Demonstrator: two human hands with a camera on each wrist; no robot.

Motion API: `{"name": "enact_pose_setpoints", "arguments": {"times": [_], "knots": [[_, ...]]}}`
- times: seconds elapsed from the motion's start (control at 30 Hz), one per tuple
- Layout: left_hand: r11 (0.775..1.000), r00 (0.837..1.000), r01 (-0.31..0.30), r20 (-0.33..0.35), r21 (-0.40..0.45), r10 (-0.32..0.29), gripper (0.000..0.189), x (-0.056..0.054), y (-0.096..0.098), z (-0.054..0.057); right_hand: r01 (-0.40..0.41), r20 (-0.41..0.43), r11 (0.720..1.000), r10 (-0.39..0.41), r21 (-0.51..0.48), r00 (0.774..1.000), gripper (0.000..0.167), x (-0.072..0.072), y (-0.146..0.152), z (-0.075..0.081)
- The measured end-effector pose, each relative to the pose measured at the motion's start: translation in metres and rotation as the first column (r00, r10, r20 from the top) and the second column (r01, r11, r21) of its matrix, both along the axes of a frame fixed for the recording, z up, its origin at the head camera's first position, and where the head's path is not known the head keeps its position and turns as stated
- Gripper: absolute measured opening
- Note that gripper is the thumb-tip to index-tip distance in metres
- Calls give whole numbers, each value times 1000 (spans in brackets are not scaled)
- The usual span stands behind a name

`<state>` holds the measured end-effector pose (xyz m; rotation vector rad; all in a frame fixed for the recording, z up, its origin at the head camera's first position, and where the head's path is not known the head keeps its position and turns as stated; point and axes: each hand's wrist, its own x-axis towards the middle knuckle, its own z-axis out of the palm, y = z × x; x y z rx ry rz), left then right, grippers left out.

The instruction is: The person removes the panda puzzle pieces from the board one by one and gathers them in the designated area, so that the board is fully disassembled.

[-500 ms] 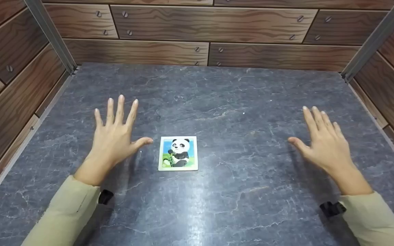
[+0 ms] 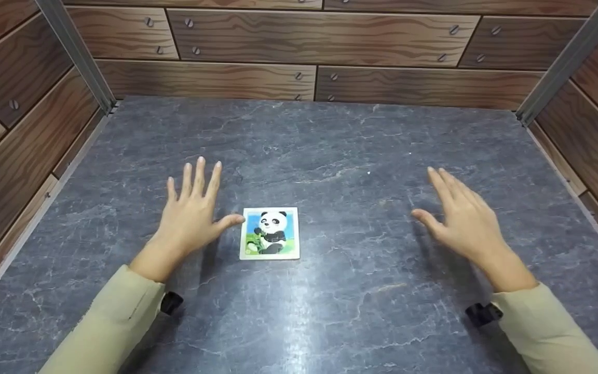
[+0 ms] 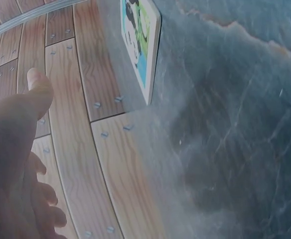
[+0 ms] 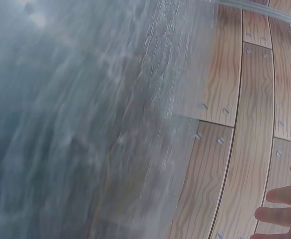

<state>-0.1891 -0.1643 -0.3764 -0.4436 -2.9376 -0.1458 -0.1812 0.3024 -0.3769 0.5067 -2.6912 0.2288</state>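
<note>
A square panda picture board (image 2: 271,234) with a white border lies flat on the grey marbled table (image 2: 351,301). My left hand (image 2: 187,221) is just left of it, fingers straight and spread, above the table. In the head view its thumb tip overlaps the board's left edge; in the left wrist view the thumb is apart from the board (image 3: 154,55). My right hand (image 2: 465,223) hovers well to the right of the board, fingers straight and the thumb held out. Neither hand holds anything. Only fingertips of the right hand (image 4: 285,214) show in the right wrist view.
Wood-patterned panels (image 2: 325,39) wall the table at the back and both sides. Grey metal posts stand at the back left corner (image 2: 83,57) and back right corner (image 2: 563,62). Each wrist carries a small black device under its sleeve.
Both hands have moved inward: the left hand to the right, closer to the panda board, and the right hand to the left. The board lies where it was.
</note>
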Motion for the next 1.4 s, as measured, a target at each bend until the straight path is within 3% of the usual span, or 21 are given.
{"name": "enact_pose_setpoints", "arguments": {"times": [0.3, 0.87, 1.4], "knots": [[1000, 994, 10, 110, 29, -13, 107, -3, 8, -12, -47, -5, 998, 46, -40, 999, 76, -7, -22, -7], [995, 959, 25, 278, 96, -51, 100, -5, 22, -29, -194, -18, 968, 194, -159, 981, 68, -18, -79, -9], [994, 878, 35, 472, 105, -80, 95, -9, 29, -41, -240, 121, 934, 279, -263, 953, 62, -19, -127, -14]]}}
